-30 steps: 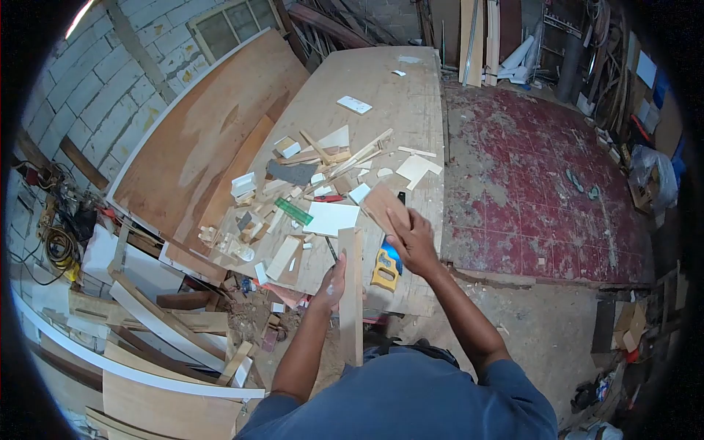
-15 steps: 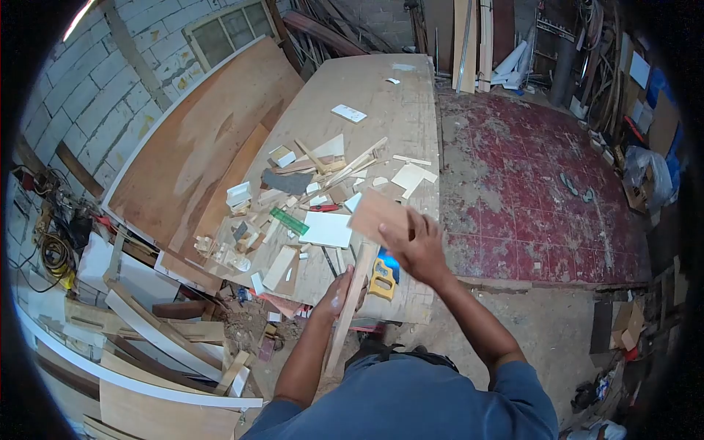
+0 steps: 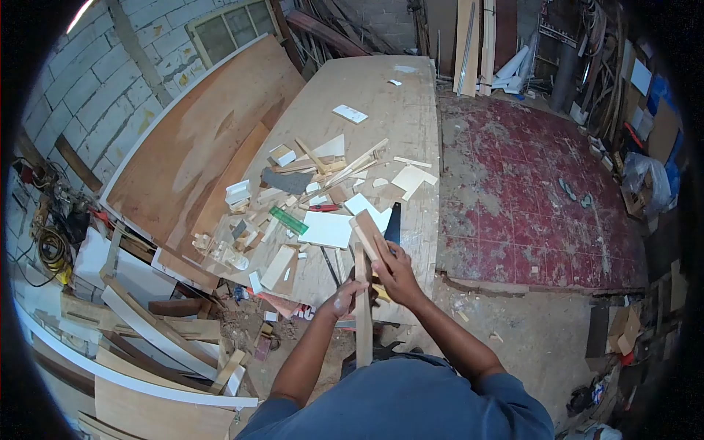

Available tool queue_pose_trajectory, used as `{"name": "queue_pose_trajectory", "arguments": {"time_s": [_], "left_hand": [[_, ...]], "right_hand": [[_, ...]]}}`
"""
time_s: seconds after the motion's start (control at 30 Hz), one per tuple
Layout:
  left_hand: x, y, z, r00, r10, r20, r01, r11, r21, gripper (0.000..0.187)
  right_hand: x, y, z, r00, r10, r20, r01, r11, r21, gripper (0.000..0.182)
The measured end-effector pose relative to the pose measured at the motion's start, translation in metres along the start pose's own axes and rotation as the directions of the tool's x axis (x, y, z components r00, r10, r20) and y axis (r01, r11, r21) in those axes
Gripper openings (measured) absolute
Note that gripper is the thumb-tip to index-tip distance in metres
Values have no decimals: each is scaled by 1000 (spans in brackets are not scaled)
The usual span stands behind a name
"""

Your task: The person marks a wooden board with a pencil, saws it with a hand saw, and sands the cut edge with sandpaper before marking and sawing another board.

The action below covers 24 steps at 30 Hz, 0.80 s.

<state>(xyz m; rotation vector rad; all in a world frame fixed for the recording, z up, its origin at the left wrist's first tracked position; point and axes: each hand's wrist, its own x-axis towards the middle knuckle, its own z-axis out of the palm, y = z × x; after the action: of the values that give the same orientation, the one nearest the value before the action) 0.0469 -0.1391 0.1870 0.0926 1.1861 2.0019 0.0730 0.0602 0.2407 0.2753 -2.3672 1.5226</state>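
Observation:
My left hand [image 3: 343,298] is wrapped round a long wooden strip [image 3: 364,330], which stands nearly straight up in the view between my body and the table edge. With my right hand [image 3: 397,276] I grip a short flat wooden board [image 3: 365,233], turned so that its narrow edge shows. The board's lower end overlaps the strip's upper part, close to my left fingers. Behind my right hand lies a handsaw [image 3: 394,221]; its dark blade shows, and its yellow handle is mostly hidden. A white panel [image 3: 326,230] lies just beyond my left hand.
Wood offcuts [image 3: 279,267], a green piece [image 3: 288,220] and a red-handled tool [image 3: 324,208] are scattered over the wooden table [image 3: 367,81]. A large brown panel [image 3: 198,139] leans at the left. Timber lengths [image 3: 158,330] are piled at lower left; red tiled floor [image 3: 513,183] lies right.
My right hand has moved down and left, turning the board from its broad face to its edge. The strip has swung from slanted to nearly upright. More of the saw blade shows.

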Motion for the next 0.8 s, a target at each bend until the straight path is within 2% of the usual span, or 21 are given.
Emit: {"name": "queue_pose_trajectory", "arguments": {"time_s": [0.03, 0.07, 0.1, 0.17, 0.2, 0.23, 0.3, 0.33, 0.37, 0.43, 0.47, 0.5, 0.57, 0.6, 0.63, 0.67, 0.7, 0.77, 0.8], "left_hand": [[-7, 13, 33, 981, 166, -99, -159, 984, 79, 63], [-3, 10, 26, 976, 180, -122, -161, 975, 153, 59], [-4, 11, 23, 976, 181, -121, -161, 975, 155, 59], [-5, 13, 19, 983, 155, -101, -126, 960, 248, 56], [-9, 19, 30, 971, 212, -107, -163, 922, 350, 54], [-10, 21, 30, 971, 211, -108, -162, 924, 346, 54], [-19, 29, 23, 997, -56, -59, 72, 941, 330, 55], [-21, 31, 30, 997, -48, -65, 66, 949, 309, 56], [-23, 27, 30, 997, -49, -65, 67, 949, 307, 56], [-26, 19, 30, 999, 31, -42, -14, 936, 352, 60], [-28, 20, 28, 999, 32, -30, -23, 963, 270, 53], [-26, 23, 27, 999, 36, -24, -28, 962, 273, 53], [-26, 22, 27, 988, 80, -131, -37, 951, 306, 48], [-23, 21, 27, 988, 78, -130, -35, 952, 305, 48], [-17, 21, 27, 977, 143, -160, -76, 929, 362, 43], [-10, 21, 29, 961, 209, -182, -117, 900, 420, 42], [-8, 22, 34, 962, 209, -177, -118, 900, 420, 42], [-10, 27, 49, 948, 311, -68, -167, 667, 726, 42], [-11, 31, 53, 965, 258, -42, -126, 598, 791, 43]], "right_hand": [[3, 7, 1, 998, 49, 30, -49, 999, 4, 59], [7, 16, 1, 990, 138, 38, -140, 989, 55, 59], [8, 10, -1, 990, 137, 36, -139, 989, 56, 59], [7, -3, -9, 996, 10, -90, -25, 984, -177, 59], [5, -19, -14, 990, -107, -92, 75, 950, -304, 58], [4, -26, -20, 990, -106, -88, 74, 949, -305, 58], [6, -31, -32, 927, -336, 168, 369, 728, -578, 61], [10, -4, -32, 921, -360, 146, 372, 711, -597, 62], [14, 20, -38, 953, -245, 178, 302, 730, -613, 59], [28, 23, -55, 997, -27, 68, 63, 782, -619, 58], [24, 22, -64, 999, -5, 51, 37, 773, -634, 60], [25, 21, -62, 999, -9, 47, 37, 770, -638, 60], [10, 13, -41, 988, -127, -88, 68, 871, -487, 59], [2, -3, -31, 996, -85, -17, 66, 870, -488, 61], [-8, -9, -17, 993, -115, 24, 113, 877, -467, 62], [-10, -28, -11, 997, -70, 15, 70, 894, -442, 61], [-11, -48, -12, 1000, -24, 8, 25, 909, -417, 61], [2, -62, -21, 997, -71, -36, 53, 929, -365, 62], [10, -66, -26, 990, -113, -81, 82, 947, -310, 63]]}}
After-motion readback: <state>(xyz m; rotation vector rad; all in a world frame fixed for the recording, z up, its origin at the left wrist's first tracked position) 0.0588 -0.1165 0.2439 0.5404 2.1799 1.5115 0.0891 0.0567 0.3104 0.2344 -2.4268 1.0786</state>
